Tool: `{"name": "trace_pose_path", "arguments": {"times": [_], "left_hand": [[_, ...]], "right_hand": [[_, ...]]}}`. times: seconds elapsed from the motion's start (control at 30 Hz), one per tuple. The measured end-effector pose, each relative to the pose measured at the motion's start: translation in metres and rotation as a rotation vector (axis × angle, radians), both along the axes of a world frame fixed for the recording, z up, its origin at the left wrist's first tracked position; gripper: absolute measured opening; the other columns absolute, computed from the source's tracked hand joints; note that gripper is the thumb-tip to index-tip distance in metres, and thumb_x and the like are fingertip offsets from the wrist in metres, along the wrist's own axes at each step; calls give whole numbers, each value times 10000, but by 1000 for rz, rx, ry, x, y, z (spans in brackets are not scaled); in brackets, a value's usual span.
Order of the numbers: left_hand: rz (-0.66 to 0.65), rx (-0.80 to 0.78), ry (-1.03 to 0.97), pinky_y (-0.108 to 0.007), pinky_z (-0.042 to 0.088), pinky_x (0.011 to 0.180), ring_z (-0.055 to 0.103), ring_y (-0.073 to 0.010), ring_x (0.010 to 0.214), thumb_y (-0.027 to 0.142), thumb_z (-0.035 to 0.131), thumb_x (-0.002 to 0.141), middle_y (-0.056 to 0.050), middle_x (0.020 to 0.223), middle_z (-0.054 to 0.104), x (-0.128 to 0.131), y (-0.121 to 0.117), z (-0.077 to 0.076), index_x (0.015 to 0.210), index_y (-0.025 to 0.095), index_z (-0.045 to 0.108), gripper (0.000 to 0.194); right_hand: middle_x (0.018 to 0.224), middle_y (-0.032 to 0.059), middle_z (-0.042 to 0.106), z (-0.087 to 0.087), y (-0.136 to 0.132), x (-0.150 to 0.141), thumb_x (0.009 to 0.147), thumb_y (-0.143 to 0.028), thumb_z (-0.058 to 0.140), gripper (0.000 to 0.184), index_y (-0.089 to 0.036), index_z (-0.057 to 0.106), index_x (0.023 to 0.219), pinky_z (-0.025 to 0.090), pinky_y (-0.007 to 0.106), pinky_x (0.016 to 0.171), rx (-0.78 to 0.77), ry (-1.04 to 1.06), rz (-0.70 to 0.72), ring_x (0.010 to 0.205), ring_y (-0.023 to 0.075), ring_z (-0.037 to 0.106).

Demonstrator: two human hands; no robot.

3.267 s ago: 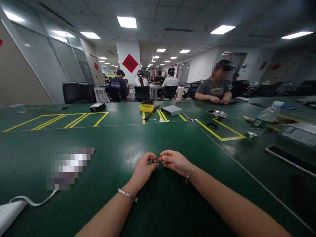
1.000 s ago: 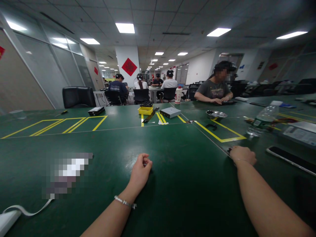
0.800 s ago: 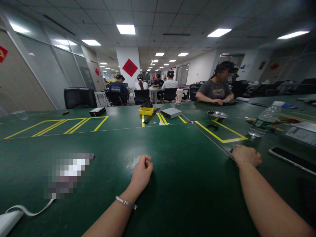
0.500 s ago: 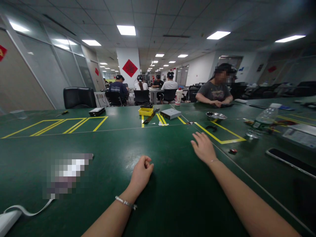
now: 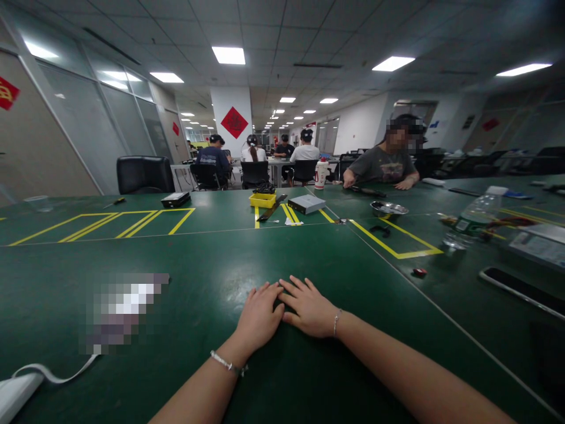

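My left hand and my right hand lie palm down on the green table, side by side, their fingers touching or nearly so. Both have their fingers stretched out, and nothing shows in either one. To the right, beyond the pale seam in the tabletop, lies a small red and black object, too small to name. A phone rests farther right, behind it a clear plastic bottle with a green label.
At left a blurred-out device is joined by a white cable to a white block. Farther back are a yellow tray, a grey box, a metal bowl and a black drive-like box. A person sits across the table.
My hands were together over small red and orange parts. My right hand went right, left the red and black object on the table and came back beside my left hand, which has flattened open.
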State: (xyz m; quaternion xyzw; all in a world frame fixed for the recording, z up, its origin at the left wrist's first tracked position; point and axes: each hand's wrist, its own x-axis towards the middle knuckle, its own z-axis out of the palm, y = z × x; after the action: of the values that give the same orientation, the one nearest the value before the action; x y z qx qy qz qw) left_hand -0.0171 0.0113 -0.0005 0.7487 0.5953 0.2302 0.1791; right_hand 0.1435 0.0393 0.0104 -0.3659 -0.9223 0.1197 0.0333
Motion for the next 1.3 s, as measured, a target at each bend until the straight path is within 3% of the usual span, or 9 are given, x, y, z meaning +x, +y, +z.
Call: {"name": "trace_pose_path", "arguments": {"times": [0.13, 0.2, 0.37, 0.43, 0.5, 0.63, 0.8, 1.1, 1.3], "left_hand": [[-40, 1, 38, -475, 155, 1040, 295, -238, 1260, 297, 462, 765, -41, 1324, 428, -2, -2, 1, 1211, 252, 458, 448], [-43, 1, 36, -470, 154, 1042, 292, -240, 1262, 303, 491, 749, -35, 1326, 425, -3, -3, 1, 1187, 258, 482, 441], [-30, -6, 9, -464, 173, 1039, 319, -233, 1248, 279, 491, 753, -31, 1292, 468, -4, -1, 2, 1134, 259, 526, 383], [-32, -5, 10, -467, 176, 1037, 322, -234, 1246, 275, 494, 750, -26, 1286, 474, -4, -1, 2, 1109, 263, 543, 362], [-35, -2, 10, -471, 175, 1036, 323, -233, 1245, 273, 493, 751, -21, 1285, 476, -4, -1, 3, 1075, 266, 563, 333], [-32, 1, -4, -473, 174, 1034, 326, -232, 1243, 272, 497, 750, -18, 1279, 483, -3, -3, 5, 1035, 264, 585, 298], [-29, -3, -22, -477, 170, 1035, 330, -235, 1240, 263, 506, 746, -18, 1268, 493, -3, -3, 6, 1020, 266, 592, 288], [-30, -10, -31, -486, 165, 1035, 340, -242, 1232, 262, 508, 742, -16, 1260, 501, -3, -3, 6, 1002, 271, 604, 277], [-34, 16, -45, -480, 171, 1028, 356, -240, 1219, 261, 510, 740, -12, 1247, 512, -3, -3, 4, 989, 276, 607, 268]], "right_hand": [[1313, 47, 426, 6, 15, 11, 796, -499, 397, 497, -269, 453, 1232, 263, 458, 981, 61, 93, 48, 1210, 245, 340], [1160, 55, 564, 12, 31, 33, 822, -404, 387, 388, -233, 562, 1122, 350, 372, 929, 144, 131, -77, 1084, 198, 471], [1153, 160, 537, 12, 71, 141, 769, -184, 376, 397, -155, 573, 1112, 361, 460, 869, 459, 18, -860, 1069, 287, 452], [1262, 175, 435, 4, 77, 188, 753, -198, 380, 453, -172, 519, 1183, 340, 538, 843, 445, -15, -1151, 1141, 365, 363], [1299, 184, 386, -5, 79, 223, 740, -219, 389, 495, -162, 480, 1223, 356, 538, 818, 357, -36, -1307, 1152, 396, 341], [1175, 220, 491, -16, 81, 254, 709, -192, 397, 446, -127, 573, 1114, 428, 475, 724, 167, -58, -1369, 1031, 373, 472], [972, 225, 594, -16, 83, 259, 668, -164, 431, 313, -120, 673, 860, 453, 456, 656, 149, -79, -1367, 911, 361, 542], [1020, 187, 586, -16, 78, 259, 682, -259, 438, 415, -201, 610, 1056, 445, 439, 621, 297, 62, -1401, 879, 353, 536], [963, 203, 593, -7, 71, 250, 768, -323, 349, 425, -214, 576, 1112, 431, 418, 584, 245, 143, -1483, 837, 343, 552]]}}
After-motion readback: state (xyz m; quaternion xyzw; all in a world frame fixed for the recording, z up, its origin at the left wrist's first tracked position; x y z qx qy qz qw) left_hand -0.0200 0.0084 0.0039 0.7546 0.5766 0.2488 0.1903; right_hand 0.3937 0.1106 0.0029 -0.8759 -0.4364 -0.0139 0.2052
